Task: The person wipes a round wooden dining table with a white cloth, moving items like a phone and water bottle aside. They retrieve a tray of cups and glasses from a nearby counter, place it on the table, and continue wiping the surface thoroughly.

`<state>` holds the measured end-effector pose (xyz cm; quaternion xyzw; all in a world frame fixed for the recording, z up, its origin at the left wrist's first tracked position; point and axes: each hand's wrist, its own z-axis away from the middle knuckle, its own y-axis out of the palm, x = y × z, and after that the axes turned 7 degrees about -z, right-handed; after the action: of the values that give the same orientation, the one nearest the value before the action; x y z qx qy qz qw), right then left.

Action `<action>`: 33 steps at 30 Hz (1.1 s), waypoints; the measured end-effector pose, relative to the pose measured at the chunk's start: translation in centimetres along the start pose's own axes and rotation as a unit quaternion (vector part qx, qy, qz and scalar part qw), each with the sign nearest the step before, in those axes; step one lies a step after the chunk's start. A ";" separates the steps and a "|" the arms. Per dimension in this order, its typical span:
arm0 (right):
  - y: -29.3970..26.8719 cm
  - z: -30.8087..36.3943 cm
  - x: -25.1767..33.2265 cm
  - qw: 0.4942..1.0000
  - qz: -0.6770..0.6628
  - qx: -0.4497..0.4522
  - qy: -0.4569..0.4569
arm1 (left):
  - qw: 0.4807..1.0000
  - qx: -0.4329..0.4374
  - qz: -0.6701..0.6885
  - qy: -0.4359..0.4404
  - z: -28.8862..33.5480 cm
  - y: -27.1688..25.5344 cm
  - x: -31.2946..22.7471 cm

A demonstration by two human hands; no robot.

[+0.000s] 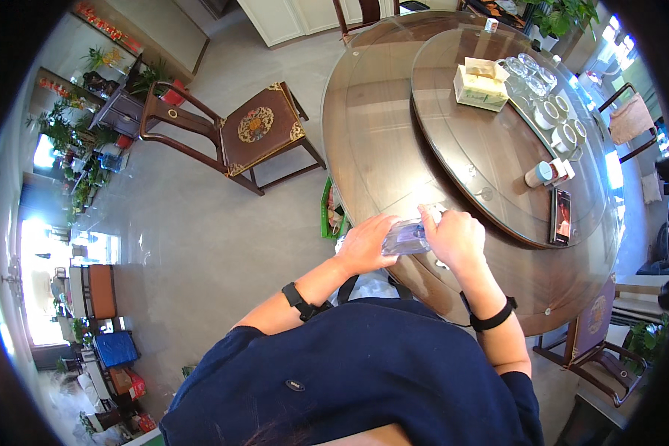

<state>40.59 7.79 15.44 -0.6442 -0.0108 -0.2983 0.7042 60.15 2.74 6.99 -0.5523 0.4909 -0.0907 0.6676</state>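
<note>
A clear, bottle-shaped container [406,238] with a bluish-purple tint lies sideways between my hands, just over the near edge of the round table [372,141]. My left hand [366,244] is wrapped round its left end. At the other end, my right hand [457,236] is closed with the thumb on top. Something small and white shows by the right thumb, too bright to make out. Both ends of the container are partly hidden by my fingers.
The glass turntable [453,149] carries a tissue box [482,85], glasses and cups, a blue-lidded jar [539,175] and a phone [561,215]. A wooden chair [254,126] stands to the left. A green bin [327,212] sits beside the table's edge.
</note>
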 end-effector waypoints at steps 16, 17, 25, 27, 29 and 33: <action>4.8 -5.1 7.5 0.966 -0.113 -0.068 -0.223 | 0.949 0.192 0.249 -0.034 -1.6 -6.0 11.5; 4.8 -5.9 8.2 0.968 -0.142 -0.014 -0.208 | 0.944 0.200 0.262 -0.027 -1.9 -6.9 12.7; 4.6 -13.0 13.5 0.885 -0.381 0.065 -0.260 | 0.901 0.283 0.323 -0.060 -5.5 -13.1 21.9; 4.7 -14.0 13.8 0.872 -0.439 0.002 -0.218 | 0.909 0.274 0.312 -0.038 -6.3 -13.7 24.1; 5.1 -14.3 13.6 0.854 -0.488 -0.058 -0.169 | 0.943 0.190 0.268 0.046 -6.9 -13.5 25.8; 6.7 -12.7 12.2 0.867 -0.480 -0.125 -0.049 | 0.952 0.209 0.196 -0.107 -8.5 -12.5 28.3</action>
<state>48.86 -8.83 12.11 -0.6561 -0.3160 -0.5666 0.3857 73.13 -26.23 2.36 -0.2999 0.4854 0.0016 0.8213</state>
